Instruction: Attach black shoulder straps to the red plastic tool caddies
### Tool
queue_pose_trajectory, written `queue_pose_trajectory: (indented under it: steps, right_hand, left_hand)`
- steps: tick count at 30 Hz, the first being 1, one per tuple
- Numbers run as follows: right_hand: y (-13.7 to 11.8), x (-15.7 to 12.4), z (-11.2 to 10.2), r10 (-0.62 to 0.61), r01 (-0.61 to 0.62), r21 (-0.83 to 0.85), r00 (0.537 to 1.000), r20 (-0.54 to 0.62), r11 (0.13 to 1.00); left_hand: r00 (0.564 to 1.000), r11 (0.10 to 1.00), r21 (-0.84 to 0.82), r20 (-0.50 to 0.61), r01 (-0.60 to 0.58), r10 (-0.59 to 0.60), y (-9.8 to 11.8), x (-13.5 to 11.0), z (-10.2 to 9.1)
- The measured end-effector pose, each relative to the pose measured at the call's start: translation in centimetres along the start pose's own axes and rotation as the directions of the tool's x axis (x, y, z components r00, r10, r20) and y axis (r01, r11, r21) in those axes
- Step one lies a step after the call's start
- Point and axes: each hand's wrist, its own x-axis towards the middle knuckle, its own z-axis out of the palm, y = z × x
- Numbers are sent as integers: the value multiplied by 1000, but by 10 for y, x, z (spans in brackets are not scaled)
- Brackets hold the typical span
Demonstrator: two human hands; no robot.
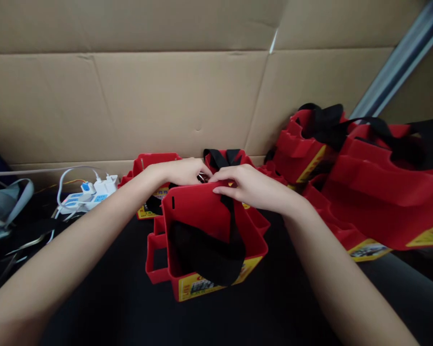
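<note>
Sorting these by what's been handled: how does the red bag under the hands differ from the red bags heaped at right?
The red bag under the hands lies alone in the middle, both hands at its top edge; the heaped bags overlap, untouched. Its black strap runs down its face; theirs drape across their tops. Both are red with yellow labels.

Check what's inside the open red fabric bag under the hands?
Inside the red fabric bag, a black webbing strap lies bunched. Beneath it the bottom is hidden. Both hands cover the far rim.
</note>
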Motion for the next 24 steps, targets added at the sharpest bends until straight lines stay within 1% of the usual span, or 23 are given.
queue_pose_trajectory:
  steps: [1, 2, 4, 5, 6, 7, 8, 9, 10, 11, 12, 13, 14, 15, 16, 17, 18, 19, 20, 21, 22, 23, 24]
  right_hand:
    - [0, 0, 0, -8, 8, 4, 1000, -3, 1000]
    - [0, 0, -1, -14, 14, 8, 1000, -5, 1000]
    - [1, 0, -1, -15, 16, 22, 1000, -10, 1000]
    - [1, 0, -1, -10, 10, 37, 1000, -11, 999]
    - [2, 1, 0, -4, 4, 58, 1000, -10, 998]
    - [2, 2, 1, 3, -3, 86, 1000, -8, 996]
    - [2, 3, 3, 11, -10, 115, 1000, -7, 993]
    - [1, 4, 5, 18, -17, 138, 1000, -8, 990]
    - [0, 5, 7, 24, -21, 149, 1000, -14, 989]
    - [-1, 6, 9, 28, -24, 148, 999, -22, 989]
    - [-1, 7, 11, 29, -25, 140, 999, -29, 990]
    - [-2, 8, 13, 27, -22, 129, 999, -33, 991]
    - [-2, 9, 14, 21, -17, 121, 999, -33, 993]
    - [-2, 9, 15, 15, -12, 118, 999, -29, 993]
    - [-2, 9, 15, 11, -8, 118, 1000, -25, 993]
    - [-1, 9, 15, 9, -6, 118, 1000, -21, 993]
    - [-1, 9, 15, 9, -7, 114, 1000, -20, 994]
    - [0, 8, 14, 12, -10, 109, 1000, -18, 994]
    - [0, 8, 13, 14, -13, 108, 1000, -12, 994]
    - [-1, 7, 12, 14, -14, 110, 1000, -1, 994]
    - [-1, 6, 10, 11, -12, 116, 1000, 15, 993]
    - [-1, 6, 9, 6, -11, 125, 999, 34, 992]
    - [-1, 5, 7, 1, -9, 136, 999, 53, 991]
  left_hand:
    - [1000, 1000, 13, 22, 14, -14, 0, 5, 0]
    - [999, 999, 33, 10, 39, -39, 0, 6, -2]
    - [990, 988, 86, -81, 125, -119, -3, -2, -11]
    - [966, 970, 121, -174, 211, -189, -5, -11, -18]
    - [924, 940, 146, -280, 308, -260, -7, -21, -27]
    - [850, 890, 160, -407, 427, -335, -9, -33, -35]
    - [685, 780, 141, -589, 609, -428, -10, -45, -43]
    - [619, 732, 125, -638, 670, -458, -9, -55, -50]
    - [566, 676, 119, -661, 728, -493, -8, -64, -54]
    - [541, 632, 125, -656, 765, -525, -6, -70, -56]
    - [575, 633, 152, -612, 759, -543, -2, -73, -56]
    - [639, 669, 187, -555, 719, -532, 1, -73, -54]
    - [730, 741, 221, -489, 634, -478, 5, -69, -50]
    - [829, 833, 242, -416, 498, -374, 9, -63, -46]
    - [906, 911, 241, -347, 336, -243, 13, -56, -41]
    - [957, 960, 221, -269, 171, -109, 16, -47, -36]
    - [981, 983, 180, -196, 40, -4, 19, -39, -32]
    - [990, 991, 130, -132, -40, 57, 20, -31, -28]
    - [994, 994, 77, -64, -84, 89, 21, -24, -25]
    - [995, 994, 36, -3, -99, 99, 19, -19, -23]
    - [997, 997, 25, 33, -77, 76, 17, -16, -21]
    - [999, 999, 44, 36, -26, 24, 12, -15, -21]
    - [999, 996, 83, 11, 45, -46, 5, -18, -22]
